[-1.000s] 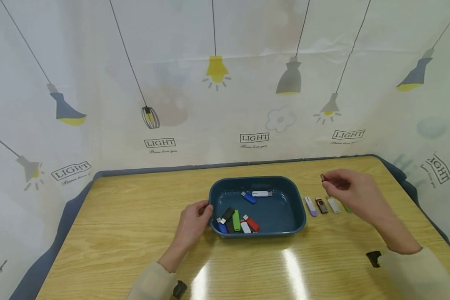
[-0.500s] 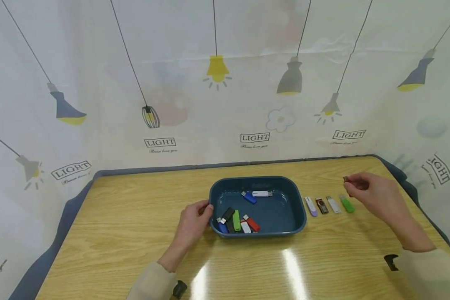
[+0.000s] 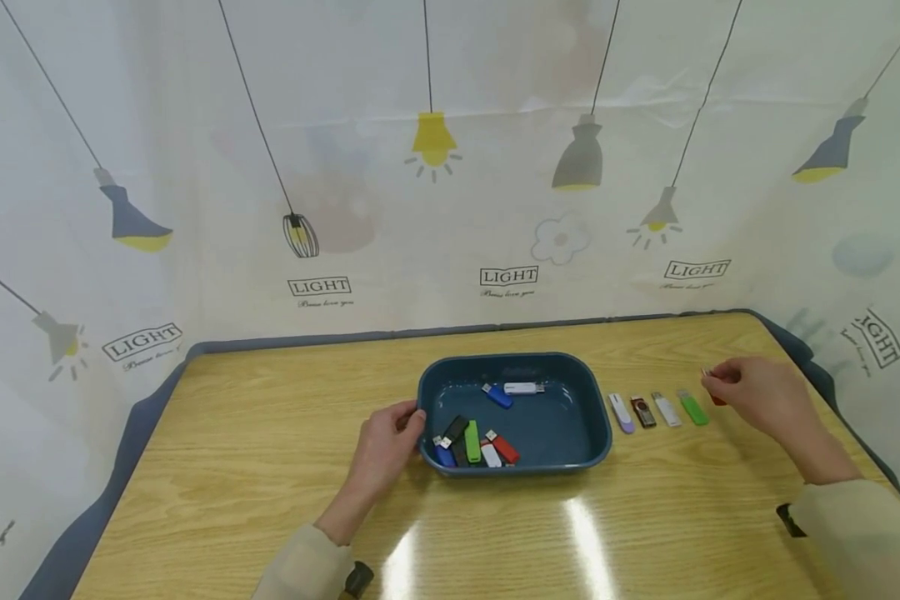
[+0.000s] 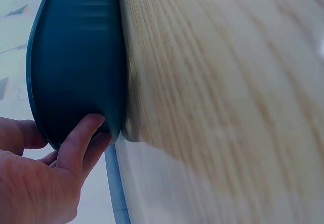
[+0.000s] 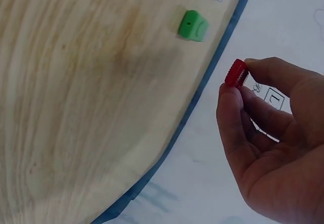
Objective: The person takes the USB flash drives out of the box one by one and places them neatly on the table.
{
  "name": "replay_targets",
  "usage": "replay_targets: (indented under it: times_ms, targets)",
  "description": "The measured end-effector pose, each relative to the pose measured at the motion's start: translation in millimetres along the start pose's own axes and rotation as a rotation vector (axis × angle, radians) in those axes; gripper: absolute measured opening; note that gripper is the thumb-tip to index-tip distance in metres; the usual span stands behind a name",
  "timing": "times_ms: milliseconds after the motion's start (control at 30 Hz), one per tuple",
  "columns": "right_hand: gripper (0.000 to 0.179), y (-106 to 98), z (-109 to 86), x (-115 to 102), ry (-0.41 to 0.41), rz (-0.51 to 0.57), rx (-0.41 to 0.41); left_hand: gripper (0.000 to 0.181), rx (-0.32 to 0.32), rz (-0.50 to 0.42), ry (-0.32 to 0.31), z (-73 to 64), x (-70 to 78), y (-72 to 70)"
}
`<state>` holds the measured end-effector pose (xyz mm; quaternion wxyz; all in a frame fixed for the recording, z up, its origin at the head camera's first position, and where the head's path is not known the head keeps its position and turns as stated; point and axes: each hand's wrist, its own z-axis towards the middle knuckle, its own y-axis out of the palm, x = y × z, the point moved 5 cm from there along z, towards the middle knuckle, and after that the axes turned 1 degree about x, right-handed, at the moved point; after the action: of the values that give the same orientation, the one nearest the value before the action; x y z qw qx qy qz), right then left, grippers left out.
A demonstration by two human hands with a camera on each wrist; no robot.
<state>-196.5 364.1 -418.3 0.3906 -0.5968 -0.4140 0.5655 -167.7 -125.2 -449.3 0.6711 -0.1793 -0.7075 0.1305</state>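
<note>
Red drive (image 5: 236, 73) is being pinched by right hand (image 3: 768, 396); left hand (image 3: 385, 437) is gripping one tray (image 3: 558, 429); four drives (image 3: 667, 410) are lying alongside, cloth (image 3: 420, 308) reading "LIGHT".

We see a red USB stick (image 5: 236, 73), a green stick (image 3: 694, 410), a white-and-purple stick (image 3: 621, 413), a dark teal tray (image 3: 555, 427), a honey-coloured counter (image 3: 270, 433) with streaky wood grain, beige sleeves (image 3: 304, 567), and a pale backdrop (image 3: 375, 50) printed with blue, grey and yellow lamps (image 3: 434, 140).

A screened booth: lamp-printed sheeting (image 3: 495, 192) walls in a wood-grain table (image 3: 285, 417).
</note>
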Motion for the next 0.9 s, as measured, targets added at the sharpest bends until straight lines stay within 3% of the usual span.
replay_targets:
  times_ms: [300, 900]
  targets:
    - [0.035, 11.5, 5.7, 13.2, 0.081, -0.001, -0.122, 0.034, 0.003, 0.004, 0.000, 0.3, 1.0, -0.1]
    - [0.030, 21.5, 4.6, 21.7, 0.078, -0.014, -0.180, 0.036, 0.005, 0.011, 0.012, 0.1, 0.6, 0.6]
